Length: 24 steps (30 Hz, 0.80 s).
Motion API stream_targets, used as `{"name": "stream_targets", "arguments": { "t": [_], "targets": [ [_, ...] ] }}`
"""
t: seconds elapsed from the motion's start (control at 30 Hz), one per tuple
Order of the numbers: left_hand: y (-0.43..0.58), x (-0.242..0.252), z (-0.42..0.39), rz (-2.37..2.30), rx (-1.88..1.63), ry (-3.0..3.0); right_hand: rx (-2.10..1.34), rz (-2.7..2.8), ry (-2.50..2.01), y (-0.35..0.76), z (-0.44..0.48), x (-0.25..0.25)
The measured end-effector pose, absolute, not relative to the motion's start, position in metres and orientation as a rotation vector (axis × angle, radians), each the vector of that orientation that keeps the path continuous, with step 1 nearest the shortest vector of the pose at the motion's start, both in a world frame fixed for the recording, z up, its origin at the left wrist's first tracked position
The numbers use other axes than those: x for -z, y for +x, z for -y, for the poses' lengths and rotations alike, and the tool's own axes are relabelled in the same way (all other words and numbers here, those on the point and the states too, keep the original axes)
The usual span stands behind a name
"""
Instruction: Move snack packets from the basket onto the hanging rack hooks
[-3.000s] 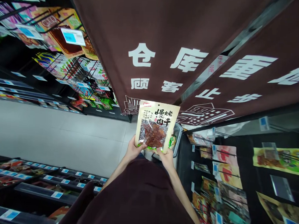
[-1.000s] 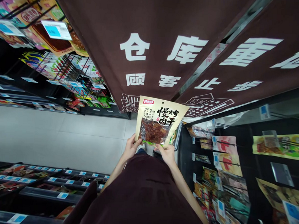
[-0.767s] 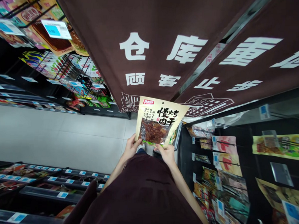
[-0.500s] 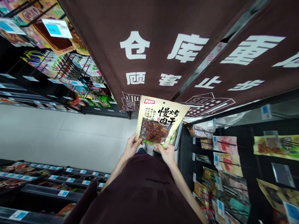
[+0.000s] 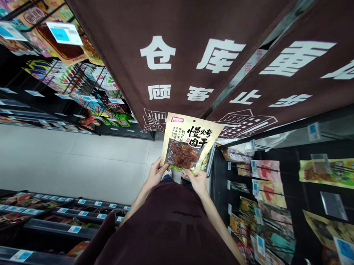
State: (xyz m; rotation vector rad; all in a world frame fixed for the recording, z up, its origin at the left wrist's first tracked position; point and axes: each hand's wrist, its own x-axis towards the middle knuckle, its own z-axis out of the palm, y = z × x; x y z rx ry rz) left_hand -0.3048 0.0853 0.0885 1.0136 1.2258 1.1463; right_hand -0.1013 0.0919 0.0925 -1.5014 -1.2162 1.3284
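A cream snack packet (image 5: 188,143) with a clear window of reddish dried meat and black characters stands upright in front of me. My left hand (image 5: 155,174) grips its lower left corner, thumb on the front. Its lower right corner is pinched by my right hand (image 5: 197,181). Both forearms reach out from my dark maroon top (image 5: 170,236).
A brown door curtain (image 5: 199,58) with white characters hangs just behind the packet. Peg racks of snack bags (image 5: 269,194) line the right. Shelves with blue price tags (image 5: 54,217) run along the lower left, more hanging packets (image 5: 65,41) upper left. Grey tiled floor (image 5: 67,161) lies between.
Since three seconds ago the packet has risen slightly and tilted more upright in both hands. Over the last second it has barely moved.
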Motion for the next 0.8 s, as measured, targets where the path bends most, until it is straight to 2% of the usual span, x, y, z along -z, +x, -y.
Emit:
{"name": "stream_targets", "arguments": {
  "t": [0.53,0.67,0.8],
  "targets": [
    [-0.307,-0.087,-0.085,-1.256,-1.133,1.027,-1.353,1.172,-1.507,-0.105,-0.095,-0.096],
    [-0.304,-0.090,-0.086,-1.347,-1.156,1.104,-1.200,1.252,-1.550,-0.105,-0.091,-0.099],
    [-0.297,-0.107,-0.091,-1.322,-1.218,1.421,-0.940,1.368,-1.540,-0.104,-0.082,-0.107]
  ]
}}
